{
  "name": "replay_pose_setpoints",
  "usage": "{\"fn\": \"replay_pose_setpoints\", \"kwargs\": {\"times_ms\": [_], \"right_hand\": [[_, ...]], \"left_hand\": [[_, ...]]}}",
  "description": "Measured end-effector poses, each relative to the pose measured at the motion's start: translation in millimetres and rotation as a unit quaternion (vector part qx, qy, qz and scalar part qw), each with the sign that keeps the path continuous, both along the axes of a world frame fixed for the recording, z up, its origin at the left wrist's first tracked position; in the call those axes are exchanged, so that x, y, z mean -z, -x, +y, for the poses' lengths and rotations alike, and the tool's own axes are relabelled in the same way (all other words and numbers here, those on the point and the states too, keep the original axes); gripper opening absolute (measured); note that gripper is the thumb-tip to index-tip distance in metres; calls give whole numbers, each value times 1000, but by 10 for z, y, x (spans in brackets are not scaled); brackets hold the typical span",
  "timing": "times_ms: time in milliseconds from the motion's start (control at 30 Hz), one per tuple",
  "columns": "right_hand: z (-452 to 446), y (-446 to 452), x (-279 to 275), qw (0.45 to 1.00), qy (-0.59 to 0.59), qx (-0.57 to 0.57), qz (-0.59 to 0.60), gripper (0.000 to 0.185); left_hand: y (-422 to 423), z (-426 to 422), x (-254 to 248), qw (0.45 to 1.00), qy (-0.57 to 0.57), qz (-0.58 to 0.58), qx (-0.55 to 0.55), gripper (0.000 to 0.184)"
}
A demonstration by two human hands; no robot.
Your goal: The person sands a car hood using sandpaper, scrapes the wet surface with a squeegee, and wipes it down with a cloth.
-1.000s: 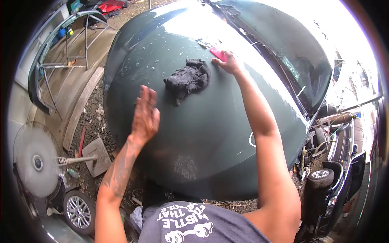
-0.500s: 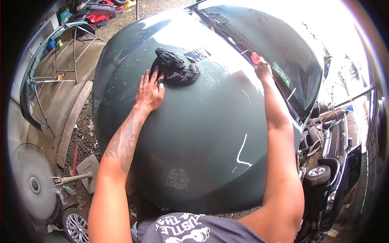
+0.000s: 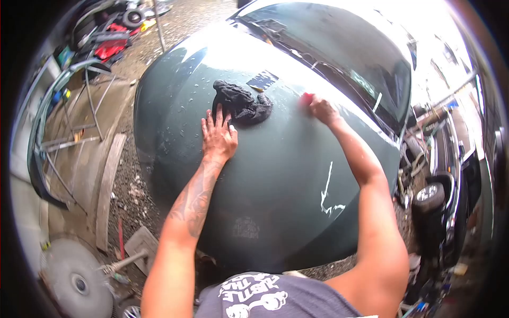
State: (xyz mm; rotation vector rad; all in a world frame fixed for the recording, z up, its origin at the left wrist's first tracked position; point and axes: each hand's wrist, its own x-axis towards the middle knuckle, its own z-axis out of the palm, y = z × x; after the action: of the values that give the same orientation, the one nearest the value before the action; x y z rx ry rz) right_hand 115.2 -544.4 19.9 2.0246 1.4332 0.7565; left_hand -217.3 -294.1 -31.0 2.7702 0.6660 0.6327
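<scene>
A dark green car hood (image 3: 281, 175) spreads out below me, wet with droplets on its far left part. My left hand (image 3: 219, 139) lies flat on it with fingers spread, the fingertips at the edge of a crumpled black cloth (image 3: 241, 103). Just beyond the cloth is a small dark rectangular sheet (image 3: 262, 80) with a glossy, reflective face. My right hand (image 3: 324, 109) is closed around a small red object (image 3: 306, 99) over the hood's upper right area; motion blur hides its exact kind.
The windshield (image 3: 339, 58) rises beyond the hood. At lower left stands a fan (image 3: 79, 283). A green bumper (image 3: 38, 143) rests by a metal stand (image 3: 95, 106) on the left. Another dark vehicle (image 3: 450, 180) is at the right.
My right hand has come away from the windshield's base, moving left and nearer over the hood with the red object. The left hand stays by the cloth while the whole view shifts.
</scene>
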Motion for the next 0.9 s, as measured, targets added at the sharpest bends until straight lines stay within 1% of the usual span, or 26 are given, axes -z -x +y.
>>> {"fn": "replay_pose_setpoints", "kwargs": {"times_ms": [33, 67, 100, 167, 233, 267, 300, 333, 367, 400, 433, 467, 500, 533, 567, 600, 633, 667, 733, 767, 800, 833, 867, 900], "right_hand": [[-52, 352, -35, 984, 115, -43, -128, 17], [-67, 781, -58, 994, 21, -70, -79, 15], [-60, 1261, -52, 992, -74, -98, -31, 14], [6, 2166, -51, 995, -61, -64, -52, 11], [122, 3033, -103, 987, -101, -91, 86, 2], [197, 3430, 5, 970, -164, -116, 134, 3], [258, 3828, 94, 961, -171, -134, 173, 6], [289, 4236, 155, 939, -175, -128, 266, 10], [308, 4560, 171, 909, -174, -124, 357, 15], [333, 4763, 163, 862, -212, -93, 451, 21], [342, 4919, 142, 799, -250, -59, 543, 27], [324, 4974, 66, 734, -303, 30, 607, 27], [286, 4964, -127, 653, -369, 103, 654, 25], [205, 4824, -197, 573, -445, 110, 679, 25], [63, 4510, -143, 570, -494, 101, 649, 27], [-120, 4189, -115, 356, -558, 142, 736, 28], [-251, 3924, -383, 188, -580, 180, 772, 23], [-286, 3785, -798, 171, -596, 190, 761, 24], [-709, 2927, -775, 279, -572, 151, 756, 25], [-769, 2604, -922, 352, -577, 162, 719, 25], [-906, 2100, -860, 446, -572, 162, 669, 22], [-1039, 1585, -814, 536, -554, 191, 607, 21], [-1049, 1242, -815, 612, -559, 205, 521, 22], [-1270, 471, -570, 697, -519, 225, 440, 24]], "left_hand": [[-20, 1, 13, 1000, 5, -10, -7, 57], [-29, 7, 9, 1000, 19, -8, -4, 57], [-35, 6, -4, 1000, 30, -5, -1, 57], [-24, 15, -9, 998, 58, -25, 12, 57], [-13, 61, 20, 997, 61, -35, 35, 57], [6, 91, 26, 996, 67, -34, 49, 57], [37, 117, 35, 995, 75, -31, 63, 57], [90, 174, 51, 996, 42, 3, 72, 58], [120, 236, 105, 996, 20, 4, 83, 59], [140, 309, 112, 995, 24, -3, 92, 58], [178, 367, 156, 994, 27, -4, 102, 58], [208, 400, 176, 994, 23, -20, 103, 58], [227, 414, 182, 995, 21, -12, 101, 58], [234, 407, 189, 995, 19, -12, 99, 58], [231, 409, 203, 995, 16, -14, 95, 57], [240, 408, 195, 996, 21, -11, 89, 57], [259, 400, 161, 996, 15, -12, 88, 58], [270, 374, 138, 996, 10, -12, 88, 58], [263, 371, 163, 997, 9, -12, 80, 58], [262, 384, 173, 997, -3, -17, 80, 58], [291, 383, 154, 997, 0, -14, 79, 57], [306, 372, 110, 997, 2, -14, 76, 57], [312, 378, 80, 997, 0, -12, 78, 56], [316, 381, 64, 997, 3, -5, 76, 55]]}}
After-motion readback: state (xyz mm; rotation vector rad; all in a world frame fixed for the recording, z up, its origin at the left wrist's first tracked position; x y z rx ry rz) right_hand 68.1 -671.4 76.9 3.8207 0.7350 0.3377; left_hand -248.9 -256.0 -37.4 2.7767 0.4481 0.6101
